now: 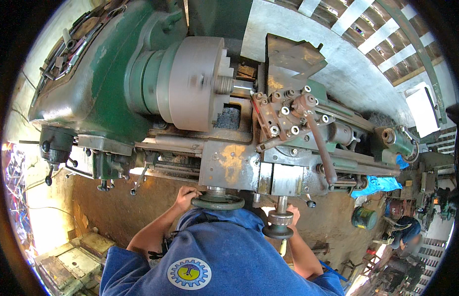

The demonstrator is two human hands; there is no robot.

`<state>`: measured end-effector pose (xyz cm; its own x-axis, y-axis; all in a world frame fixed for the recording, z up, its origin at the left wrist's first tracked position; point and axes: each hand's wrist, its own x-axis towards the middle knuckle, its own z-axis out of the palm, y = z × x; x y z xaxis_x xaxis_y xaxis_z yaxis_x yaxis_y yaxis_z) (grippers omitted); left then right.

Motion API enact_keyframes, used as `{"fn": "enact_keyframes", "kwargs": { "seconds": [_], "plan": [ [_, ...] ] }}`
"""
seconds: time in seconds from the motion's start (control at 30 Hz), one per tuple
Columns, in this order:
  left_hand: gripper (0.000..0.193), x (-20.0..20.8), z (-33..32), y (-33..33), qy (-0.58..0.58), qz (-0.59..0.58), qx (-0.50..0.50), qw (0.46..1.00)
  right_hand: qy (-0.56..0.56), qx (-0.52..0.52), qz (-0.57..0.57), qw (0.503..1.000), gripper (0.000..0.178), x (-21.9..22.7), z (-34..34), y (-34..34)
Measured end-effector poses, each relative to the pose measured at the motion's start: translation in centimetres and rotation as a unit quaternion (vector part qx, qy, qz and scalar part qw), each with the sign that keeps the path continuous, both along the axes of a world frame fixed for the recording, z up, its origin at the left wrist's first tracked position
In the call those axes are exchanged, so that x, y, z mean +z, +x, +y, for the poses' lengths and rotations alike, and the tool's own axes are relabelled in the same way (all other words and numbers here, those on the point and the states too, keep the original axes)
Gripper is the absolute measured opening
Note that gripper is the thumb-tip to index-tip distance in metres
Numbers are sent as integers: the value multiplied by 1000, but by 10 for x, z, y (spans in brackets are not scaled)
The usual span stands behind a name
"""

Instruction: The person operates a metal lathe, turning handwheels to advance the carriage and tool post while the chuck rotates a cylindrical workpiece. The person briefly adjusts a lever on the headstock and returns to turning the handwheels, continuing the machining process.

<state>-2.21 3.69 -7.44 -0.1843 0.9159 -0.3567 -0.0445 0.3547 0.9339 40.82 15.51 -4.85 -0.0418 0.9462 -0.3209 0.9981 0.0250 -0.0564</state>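
My left hand (186, 196) is closed on the left rim of the carriage handwheel (218, 202) at the front of a green metal lathe. My right hand (294, 215) is beside the cross-slide crank (278, 225); the dial and shaft partly cover it, and its fingers are hidden. Farther back, the large grey chuck (194, 84) holds a shiny metal bar (243, 86). Close to the bar's right end stands the bolted tool post (284, 113). From its top a long brown lever (322, 148) slopes down toward me.
Hand tools (66, 59) lie on the headstock (98, 74). Control levers (105, 185) stick out below it. Metal chips (228, 118) lie under the chuck. To the right are the tailstock (395, 140), a blue plastic bag (378, 186), a bucket (363, 217) and another person (406, 232).
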Motion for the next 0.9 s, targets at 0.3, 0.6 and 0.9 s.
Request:
{"fn": "enact_keyframes", "kwargs": {
  "seconds": [0.3, 0.6, 0.9],
  "plan": [
    [22, 2, 0, 1, 24, -17, 15, 999, -9, -18, 17, 1000, 25, 9, 2, -4],
    [21, 6, 2, 2, 9, -18, 28, 999, 11, -24, 10, 1000, 25, 7, 1, -3],
    [20, 10, 3, 1, 13, -5, 12, 1000, -1, -31, 15, 999, 26, -2, 2, 1]
  ]
}}
